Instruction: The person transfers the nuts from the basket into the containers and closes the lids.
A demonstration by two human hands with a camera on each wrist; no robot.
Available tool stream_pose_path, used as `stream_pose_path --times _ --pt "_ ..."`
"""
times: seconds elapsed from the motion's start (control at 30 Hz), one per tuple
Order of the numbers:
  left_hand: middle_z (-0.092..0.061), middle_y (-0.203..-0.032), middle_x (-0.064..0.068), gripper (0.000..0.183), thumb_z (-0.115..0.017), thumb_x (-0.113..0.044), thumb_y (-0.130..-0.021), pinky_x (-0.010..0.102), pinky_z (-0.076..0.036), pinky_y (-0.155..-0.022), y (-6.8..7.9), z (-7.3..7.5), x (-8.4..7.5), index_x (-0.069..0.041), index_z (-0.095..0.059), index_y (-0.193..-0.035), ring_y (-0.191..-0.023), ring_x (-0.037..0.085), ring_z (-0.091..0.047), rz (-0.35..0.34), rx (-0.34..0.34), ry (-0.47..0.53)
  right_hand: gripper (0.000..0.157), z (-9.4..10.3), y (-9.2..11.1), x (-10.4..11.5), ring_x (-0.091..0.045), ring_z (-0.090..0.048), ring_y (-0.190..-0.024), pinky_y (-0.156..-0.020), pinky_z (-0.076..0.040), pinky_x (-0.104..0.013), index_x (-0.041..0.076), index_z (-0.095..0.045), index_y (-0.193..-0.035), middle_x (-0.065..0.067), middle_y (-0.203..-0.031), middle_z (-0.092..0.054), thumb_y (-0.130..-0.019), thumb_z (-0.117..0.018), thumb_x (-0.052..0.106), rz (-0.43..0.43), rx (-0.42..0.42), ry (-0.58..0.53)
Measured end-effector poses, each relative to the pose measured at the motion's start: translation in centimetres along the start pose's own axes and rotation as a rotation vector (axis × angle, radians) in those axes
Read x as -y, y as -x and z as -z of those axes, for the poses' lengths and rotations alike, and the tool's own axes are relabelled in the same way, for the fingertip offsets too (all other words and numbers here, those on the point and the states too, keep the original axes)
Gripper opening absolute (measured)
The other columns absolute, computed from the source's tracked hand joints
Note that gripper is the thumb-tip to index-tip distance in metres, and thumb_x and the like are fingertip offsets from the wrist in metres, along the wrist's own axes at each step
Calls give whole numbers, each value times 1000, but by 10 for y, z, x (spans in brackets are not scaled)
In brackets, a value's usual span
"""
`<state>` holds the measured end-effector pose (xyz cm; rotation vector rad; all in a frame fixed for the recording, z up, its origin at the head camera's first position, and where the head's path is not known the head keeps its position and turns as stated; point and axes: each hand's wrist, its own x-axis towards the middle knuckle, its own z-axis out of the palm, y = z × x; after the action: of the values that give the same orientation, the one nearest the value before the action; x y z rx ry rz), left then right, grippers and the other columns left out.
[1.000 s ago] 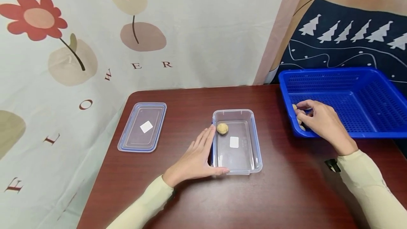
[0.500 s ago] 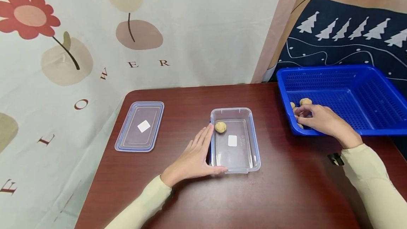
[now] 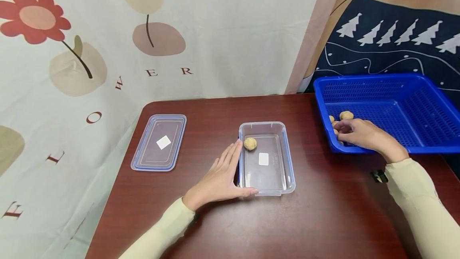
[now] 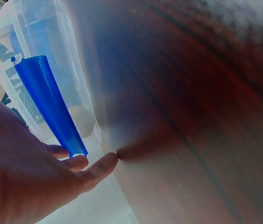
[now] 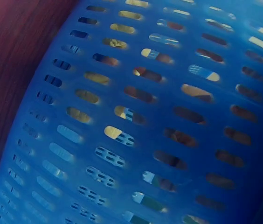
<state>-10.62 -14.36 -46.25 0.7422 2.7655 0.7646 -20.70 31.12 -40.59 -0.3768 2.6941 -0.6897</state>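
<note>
The tan, lumpy balls (image 3: pixel 346 115) in the basket lay bunched at its left end, one showing whole on the far side of the right-hand grip (image 3: pixel 368 134) and others partly hidden behind the fingers. A second earlier that ball had been covered; the hand had since shifted nearer along the left wall and left it in sight. Against half a second earlier, little had changed. The right-hand grip was partly closed, thumb and fingers bent toward each other, but whether it had hold of a ball could not be told, even through the slots of the blue basket (image 3: pixel 381 109) in the right wrist view.

To the left, a single ball (image 3: pixel 250 144) sat in the far left corner of the clear box (image 3: pixel 266 179), as in both earlier frames. The left-hand grip (image 3: pixel 217 183) was spread wide, fingers straight against the box's left side and thumb at the near rim, its place unchanged. A blue clip (image 4: pixel 52 102) hung along that side. Farther left on the tabletop (image 3: pixel 309 219) lay the blue-edged lid (image 3: pixel 154 153), with a flower-printed cloth (image 3: pixel 230 31) beyond
</note>
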Motion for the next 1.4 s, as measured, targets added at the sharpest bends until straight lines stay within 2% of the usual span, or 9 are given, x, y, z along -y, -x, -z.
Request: stream_pose_path --times 0.27,0.5,0.63,0.7,0.87,0.97,1.1,1.23,1.4 --pt "2 -183 3 141 -75 -83 -83 62 -22 -126 1 1 0 -13 5 -176 -166 28 -8 -1 -3 -2 41 -1 -5 1 -34 -71 -102 -86 -50 -48 -10 -66 -136 -23 -114 -76 -104 -71 16 5 27 -19" --pt "2 -184 1 141 -73 -85 -83 63 -23 -125 0 -1 -1 -15 6 -176 -166 27 -8 -8 -8 4 41 2 -6 -2 -38 -68 -102 -87 -49 -52 -10 -66 -134 -19 -110 -76 -102 -74 14 -16 52 -11" --pt "1 -184 3 141 -73 -85 -83 64 -25 -125 0 -2 -1 -13 4 -176 -166 28 -10 -12 -12 4 37 1 -9 -2 -30 -68 -92 -80 -50 -45 -9 -66 -131 -15 -106 -76 -102 -74 14 -39 61 -11" --pt "2 -184 2 141 -74 -84 -83 63 -24 -125 1 -1 -1 -14 5 -176 -166 27 -9 -5 -4 4 36 0 -11 -1 -25 -67 -83 -75 -50 -41 -8 -66 -130 -13 -103 -75 -102 -74 14 -43 55 -19" --pt "3 -183 2 142 -76 -82 -83 61 -21 -127 0 1 -2 -14 6 -176 -166 26 -6 1 4 6 34 -3 -12 0 -20 -65 -68 -63 -50 -37 -10 -69 -123 -10 -94 -74 -99 -77 12 -35 -26 -42" --pt "2 -184 4 142 -78 -80 -83 61 -21 -127 0 1 -2 -13 6 -176 -166 27 -7 -7 -5 5 35 -3 -11 0 -21 -66 -72 -65 -50 -37 -10 -71 -123 -12 -96 -75 -99 -78 14 -28 -79 -30" --pt "1 -183 5 142 -76 -82 -83 60 -21 -127 -1 1 -2 -15 7 -176 -167 27 -7 0 5 -6 37 -2 -8 -1 -22 -68 -74 -69 -51 -37 -9 -70 -128 -17 -102 -76 -101 -77 16 -26 -111 -36" --pt "2 -183 6 142 -75 -83 -82 60 -20 -127 -1 2 -3 -15 7 -176 -167 27 -5 10 15 -9 40 -1 -5 1 -23 -69 -72 -66 -53 -37 -7 -68 -134 -22 -104 -75 -103 -74 18 -43 -128 -60" --pt "0 -183 5 142 -77 -81 -82 60 -21 -127 -1 3 -4 -13 4 -176 -167 28 -4 0 1 -8 41 1 -4 3 -32 -72 -89 -73 -54 -42 -3 -69 -135 -26 -111 -75 -104 -75 22 -46 -175 -47"
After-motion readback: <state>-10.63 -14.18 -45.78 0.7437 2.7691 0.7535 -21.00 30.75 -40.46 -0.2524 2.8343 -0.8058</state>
